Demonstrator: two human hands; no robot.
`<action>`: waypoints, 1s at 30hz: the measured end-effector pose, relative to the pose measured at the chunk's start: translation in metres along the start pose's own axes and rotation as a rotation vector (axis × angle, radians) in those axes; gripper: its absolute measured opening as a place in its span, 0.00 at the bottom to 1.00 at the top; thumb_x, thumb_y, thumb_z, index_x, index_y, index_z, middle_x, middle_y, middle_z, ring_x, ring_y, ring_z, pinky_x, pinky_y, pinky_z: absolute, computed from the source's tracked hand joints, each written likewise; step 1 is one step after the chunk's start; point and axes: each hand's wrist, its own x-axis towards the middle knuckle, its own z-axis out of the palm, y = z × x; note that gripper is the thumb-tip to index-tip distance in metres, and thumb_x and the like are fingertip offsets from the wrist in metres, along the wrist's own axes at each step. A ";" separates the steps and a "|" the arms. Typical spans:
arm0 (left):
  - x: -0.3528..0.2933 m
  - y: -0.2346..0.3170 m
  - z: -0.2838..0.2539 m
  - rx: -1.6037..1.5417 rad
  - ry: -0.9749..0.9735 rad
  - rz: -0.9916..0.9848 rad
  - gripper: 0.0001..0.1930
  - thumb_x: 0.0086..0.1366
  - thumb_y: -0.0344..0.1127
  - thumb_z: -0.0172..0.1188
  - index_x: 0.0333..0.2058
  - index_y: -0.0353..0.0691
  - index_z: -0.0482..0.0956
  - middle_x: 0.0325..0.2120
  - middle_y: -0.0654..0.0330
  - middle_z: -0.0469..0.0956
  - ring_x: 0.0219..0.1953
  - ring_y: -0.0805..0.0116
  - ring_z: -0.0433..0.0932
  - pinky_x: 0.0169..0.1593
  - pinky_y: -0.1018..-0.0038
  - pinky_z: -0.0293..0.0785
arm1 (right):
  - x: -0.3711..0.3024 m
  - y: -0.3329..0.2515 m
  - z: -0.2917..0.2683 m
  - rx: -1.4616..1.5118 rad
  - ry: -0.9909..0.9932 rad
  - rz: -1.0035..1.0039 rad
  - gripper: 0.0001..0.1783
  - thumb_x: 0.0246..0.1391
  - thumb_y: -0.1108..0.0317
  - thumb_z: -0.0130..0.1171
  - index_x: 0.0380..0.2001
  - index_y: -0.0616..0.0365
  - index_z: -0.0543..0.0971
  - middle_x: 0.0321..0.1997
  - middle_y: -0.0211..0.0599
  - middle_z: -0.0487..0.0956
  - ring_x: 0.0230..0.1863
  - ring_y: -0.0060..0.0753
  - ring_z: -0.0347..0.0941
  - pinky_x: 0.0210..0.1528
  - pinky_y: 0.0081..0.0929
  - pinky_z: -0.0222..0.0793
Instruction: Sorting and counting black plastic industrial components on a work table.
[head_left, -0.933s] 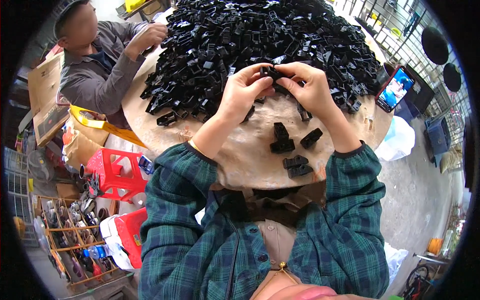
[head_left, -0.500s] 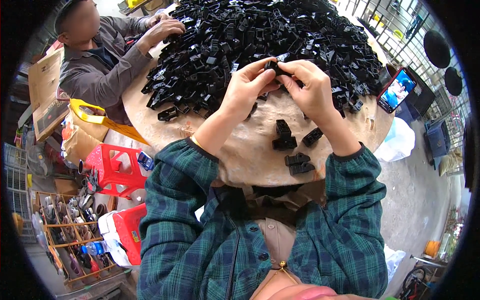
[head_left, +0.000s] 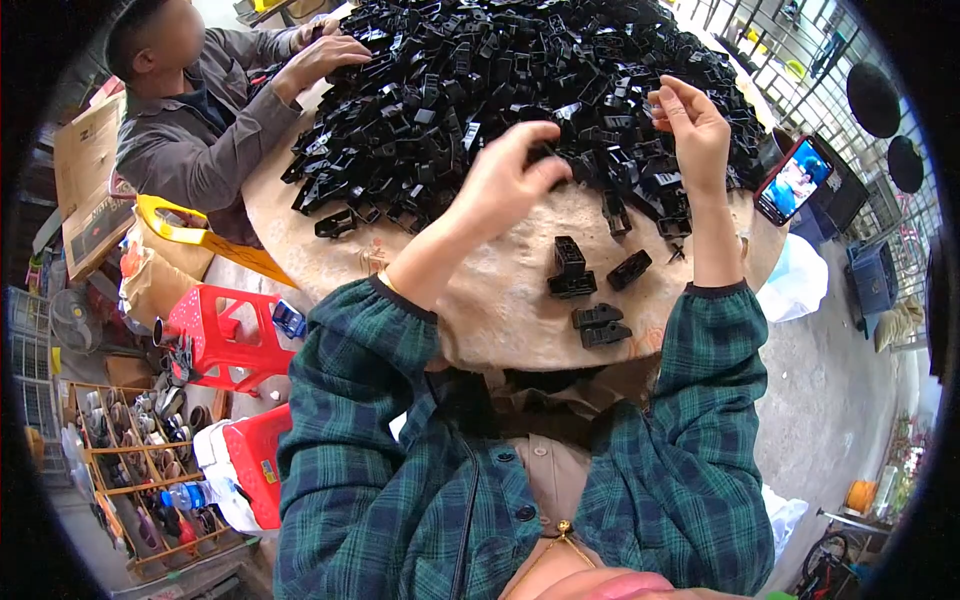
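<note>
A pale table bears a heap of black parts on its far side. Over the heap's near edge, the left hand has its grip spread; farther right, the right hand's fingertips nearly meet, contents unclear. Loose black parts lie nearer.

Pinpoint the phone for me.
In the head view, the phone is at the right edge of the table, right of the person's right hand.

the black pile is cut off above, the left hand seemingly blurred.
</note>
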 end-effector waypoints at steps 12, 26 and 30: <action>-0.001 -0.001 0.020 0.585 0.035 0.462 0.15 0.52 0.31 0.57 0.40 0.35 0.73 0.39 0.54 0.73 0.41 0.54 0.67 0.46 0.64 0.66 | -0.015 0.003 0.020 -0.592 -0.486 -0.360 0.11 0.45 0.71 0.59 0.35 0.60 0.79 0.34 0.40 0.79 0.32 0.32 0.75 0.34 0.24 0.70; 0.022 -0.015 -0.004 0.063 0.369 0.004 0.14 0.57 0.31 0.58 0.41 0.30 0.71 0.25 0.56 0.77 0.24 0.75 0.74 0.27 0.77 0.71 | -0.032 0.005 0.021 -0.820 -0.747 -0.346 0.18 0.38 0.68 0.58 0.38 0.54 0.76 0.37 0.37 0.77 0.43 0.40 0.72 0.45 0.33 0.66; 0.021 -0.013 -0.018 -0.384 0.325 -0.197 0.14 0.61 0.30 0.52 0.44 0.31 0.64 0.32 0.56 0.76 0.24 0.77 0.73 0.24 0.83 0.69 | -0.029 0.000 0.024 -0.866 -0.670 -0.332 0.18 0.37 0.72 0.58 0.38 0.56 0.76 0.36 0.39 0.77 0.40 0.42 0.72 0.45 0.31 0.68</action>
